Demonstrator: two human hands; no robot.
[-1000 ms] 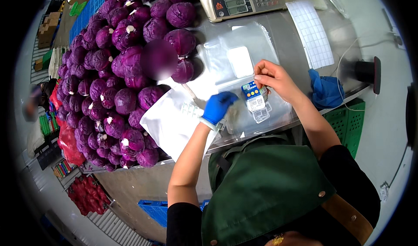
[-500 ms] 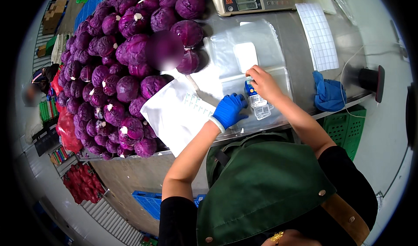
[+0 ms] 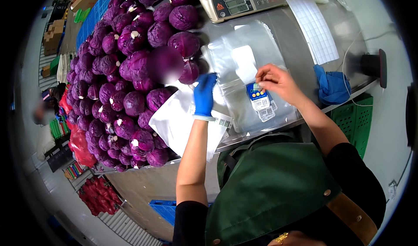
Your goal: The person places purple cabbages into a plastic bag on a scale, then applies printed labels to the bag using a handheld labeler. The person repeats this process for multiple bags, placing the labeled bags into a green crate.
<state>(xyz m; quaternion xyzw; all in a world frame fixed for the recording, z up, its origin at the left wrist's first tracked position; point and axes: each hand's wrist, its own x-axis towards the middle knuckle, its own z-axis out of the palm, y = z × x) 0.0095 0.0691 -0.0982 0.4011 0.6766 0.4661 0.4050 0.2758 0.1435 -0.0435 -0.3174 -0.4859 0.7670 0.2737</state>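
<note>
My left hand (image 3: 203, 97), in a blue glove, is over white sheets (image 3: 176, 123) beside the cabbages; its fingers are blurred, so their grip is unclear. A strip of small printed labels lies by its wrist. My bare right hand (image 3: 275, 81) has its fingers pinched together at the top end of a blue-and-white label (image 3: 260, 99). Whatever is between the fingertips is too small to make out. Beneath lie flat clear plastic bags (image 3: 244, 119) bearing a white rectangular patch (image 3: 245, 59). Another label shows partly under the blue-and-white one.
Purple cabbages (image 3: 134, 103) are heaped along the table's left. At the back stands a digital scale (image 3: 237, 4). A sheet of blank labels (image 3: 313, 30), a crumpled blue cloth (image 3: 332, 87) and a black stand (image 3: 370, 69) with a cable are on the right. A green crate (image 3: 359, 119) sits below.
My left hand has moved from beside the label up and left onto the white sheets. My right hand has shifted slightly right and remains at the label's top. The whole view has tilted a little.
</note>
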